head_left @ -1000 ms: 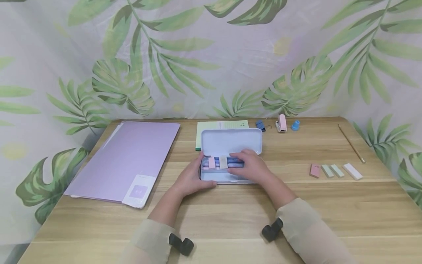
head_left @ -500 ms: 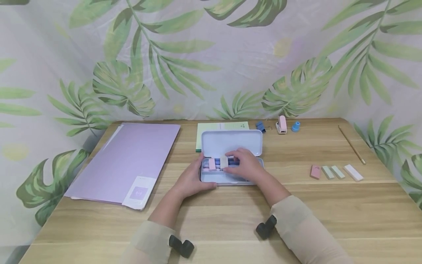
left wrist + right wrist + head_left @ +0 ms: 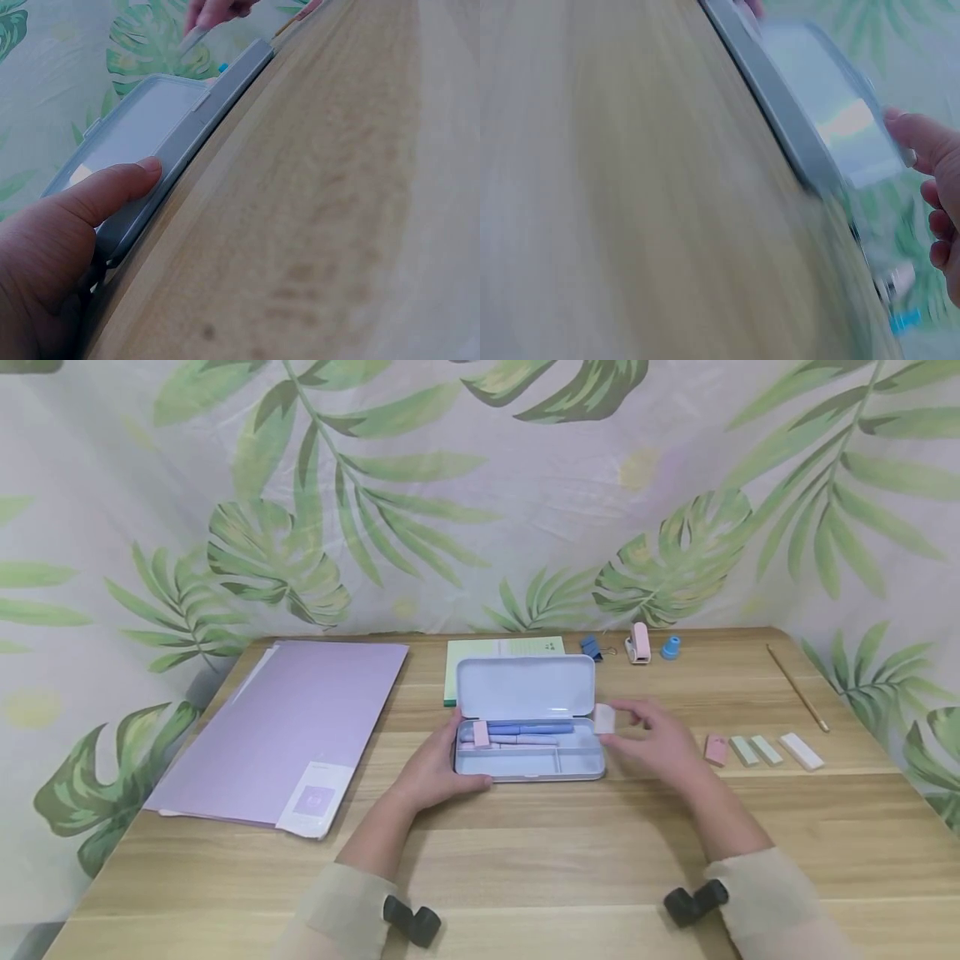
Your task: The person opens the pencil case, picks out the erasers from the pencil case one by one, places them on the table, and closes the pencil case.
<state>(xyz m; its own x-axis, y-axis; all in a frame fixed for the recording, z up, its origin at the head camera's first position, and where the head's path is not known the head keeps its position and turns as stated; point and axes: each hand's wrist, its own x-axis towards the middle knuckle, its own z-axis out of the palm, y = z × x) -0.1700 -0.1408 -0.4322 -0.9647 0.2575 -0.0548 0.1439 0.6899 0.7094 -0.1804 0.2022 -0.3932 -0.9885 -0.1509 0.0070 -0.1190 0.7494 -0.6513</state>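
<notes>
A light blue pencil case (image 3: 525, 687) lies with its lid raised at the middle of the table. My left hand (image 3: 431, 764) grips its left end, the thumb pressed along the front wall in the left wrist view. Inside are blue pens (image 3: 532, 728), pale pink pens (image 3: 528, 741) and a pink eraser (image 3: 481, 734) lying across them. My right hand (image 3: 656, 747) pinches a whitish eraser (image 3: 604, 719) between thumb and fingers, just off the case's right end. In the right wrist view, most of that eraser is hidden behind the thumb.
On the right lie a pink eraser (image 3: 716, 750), two green erasers (image 3: 745, 751), a white eraser (image 3: 802, 751) and a pencil (image 3: 797, 687). Behind stand a notepad (image 3: 504, 646), binder clip (image 3: 591, 648), pink stapler (image 3: 639, 644) and blue cap-like piece (image 3: 671, 647). A purple folder (image 3: 292, 727) lies left.
My right hand has lifted the whitish eraser off the pens and moved it right, out past the case's right end. My left hand has stayed on the case.
</notes>
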